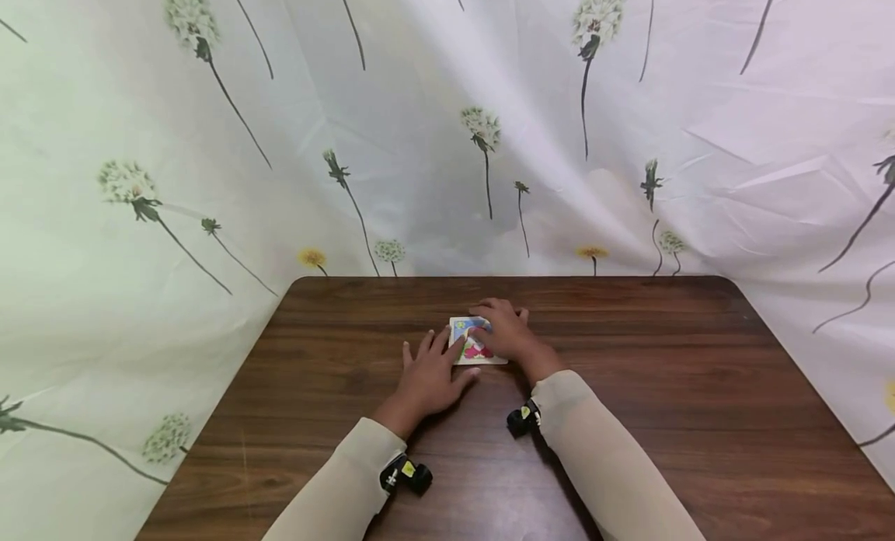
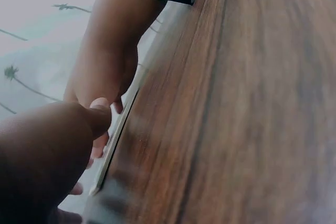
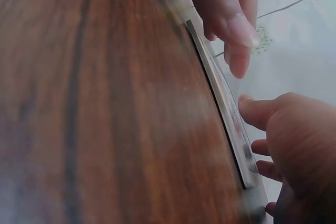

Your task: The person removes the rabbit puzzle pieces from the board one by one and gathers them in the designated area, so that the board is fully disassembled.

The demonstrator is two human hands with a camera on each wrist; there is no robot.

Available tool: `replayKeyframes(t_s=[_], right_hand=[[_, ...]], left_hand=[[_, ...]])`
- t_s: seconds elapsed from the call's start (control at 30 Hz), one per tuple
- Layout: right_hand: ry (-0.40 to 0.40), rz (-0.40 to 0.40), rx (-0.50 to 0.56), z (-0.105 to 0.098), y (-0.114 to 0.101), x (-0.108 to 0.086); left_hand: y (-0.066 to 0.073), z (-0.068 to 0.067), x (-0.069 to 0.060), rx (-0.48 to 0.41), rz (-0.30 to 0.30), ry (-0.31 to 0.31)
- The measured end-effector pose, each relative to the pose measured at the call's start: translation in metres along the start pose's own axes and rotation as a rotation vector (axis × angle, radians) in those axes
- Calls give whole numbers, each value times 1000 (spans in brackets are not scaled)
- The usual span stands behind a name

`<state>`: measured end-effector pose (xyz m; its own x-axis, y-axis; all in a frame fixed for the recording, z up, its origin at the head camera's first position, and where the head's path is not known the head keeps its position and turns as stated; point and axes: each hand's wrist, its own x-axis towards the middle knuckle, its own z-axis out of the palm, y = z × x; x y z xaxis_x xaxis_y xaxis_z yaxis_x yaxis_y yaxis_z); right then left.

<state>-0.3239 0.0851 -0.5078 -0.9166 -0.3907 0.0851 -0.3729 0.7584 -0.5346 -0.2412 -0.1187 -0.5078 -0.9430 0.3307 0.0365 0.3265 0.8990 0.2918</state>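
A flat, thin picture piece with a white border and blue, pink and red print lies on the brown table. The left hand lies at its left side with fingers spread, the index fingertip over its left part. From the right, the right hand reaches over the piece's upper right, fingers extended and slightly bent, covering that corner. The piece's thin edge shows in the right wrist view, with the right hand beside it. In the left wrist view the left hand is at the near left.
The brown wooden table has rounded far corners. A white cloth printed with dandelions hangs behind and beside it. Black wrist cameras are strapped over both light sleeves.
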Motion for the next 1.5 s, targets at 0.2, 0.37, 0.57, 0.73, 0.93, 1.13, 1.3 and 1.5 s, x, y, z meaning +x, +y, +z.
replayKeyframes(t_s=[0.2, 0.37, 0.57, 0.73, 0.93, 1.13, 1.3, 1.5], right_hand=[[-11, -9, -34, 3, 1, 7], [-17, -17, -47, 4, 0, 11], [-21, -28, -26, 3, -3, 10], [-15, -24, -30, 3, -4, 12], [-12, -21, 8, 5, -4, 15], [-12, 11, 55, 4, -8, 17], [-36, 29, 63, 1, -12, 18], [-89, 22, 43, -3, -10, 24]], left_hand=[[3, 3, -2, 17, 24, -20], [5, 5, -3, 13, 24, -22], [6, 6, -5, 23, 33, -19], [9, 4, -6, -8, 66, -21], [12, 2, -8, -18, 67, -60], [12, 2, -9, -27, 93, -66], [13, 2, -10, -29, 120, -53], [12, 3, -9, -7, 122, -65]])
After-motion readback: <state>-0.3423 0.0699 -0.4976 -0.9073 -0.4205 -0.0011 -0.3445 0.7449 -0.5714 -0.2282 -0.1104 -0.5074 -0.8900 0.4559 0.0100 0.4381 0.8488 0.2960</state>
